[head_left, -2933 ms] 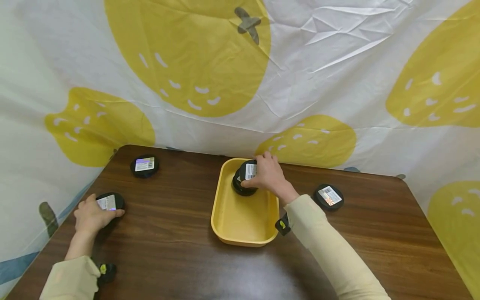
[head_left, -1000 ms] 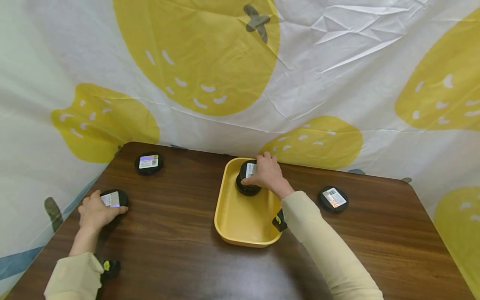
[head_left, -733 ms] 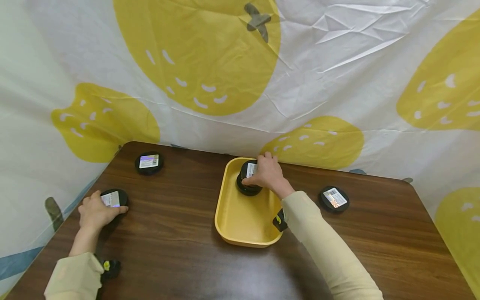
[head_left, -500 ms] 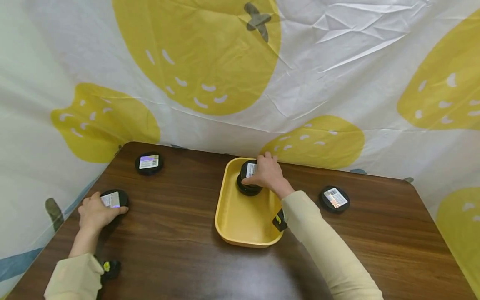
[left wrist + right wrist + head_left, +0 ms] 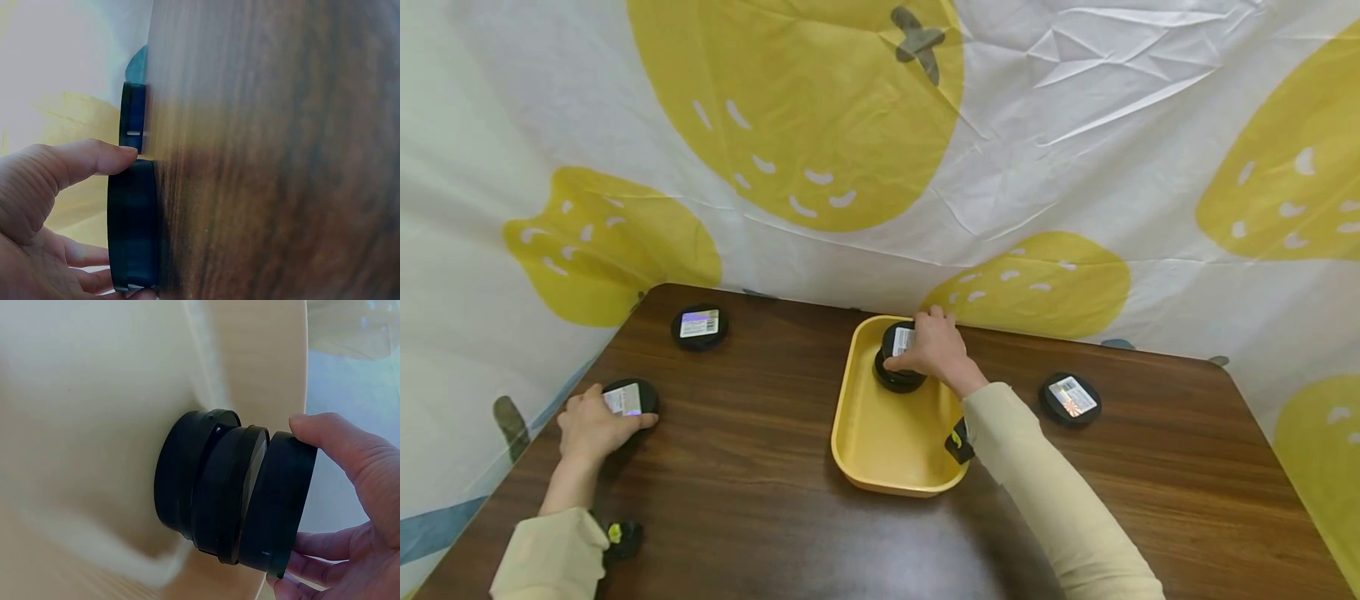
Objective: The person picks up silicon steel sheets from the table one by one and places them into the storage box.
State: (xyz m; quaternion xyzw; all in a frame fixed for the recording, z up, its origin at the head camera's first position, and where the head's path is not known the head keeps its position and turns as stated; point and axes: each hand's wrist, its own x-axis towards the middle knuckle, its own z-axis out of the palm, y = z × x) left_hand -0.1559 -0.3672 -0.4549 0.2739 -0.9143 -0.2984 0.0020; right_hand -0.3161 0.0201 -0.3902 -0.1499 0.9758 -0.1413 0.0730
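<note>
In the yellow tray point(image 5: 898, 450) at the table's middle, my right hand point(image 5: 936, 346) grips the rim of a flat round black container point(image 5: 897, 340) with a white label. It sits slightly tilted on top of a stack; the right wrist view shows a middle container point(image 5: 222, 494) and a bottom container point(image 5: 181, 472) beneath it. At the table's left side, my left hand point(image 5: 591, 425) grips another round black labelled container point(image 5: 640, 396), thumb on its near right edge. That container stands on the tabletop, and the left wrist view shows its dark side wall point(image 5: 132, 225).
Another black container point(image 5: 700, 327) lies at the back left of the brown wooden table point(image 5: 737, 517), beyond my left hand. One more container point(image 5: 1071, 400) lies right of the tray. A white cloth with yellow fruit shapes point(image 5: 805, 108) hangs behind the table's back edge.
Since the oldest frame, my right hand has lowered its container onto the stack, and the head view has shifted slightly. Over the last second, both hands have stayed nearly still.
</note>
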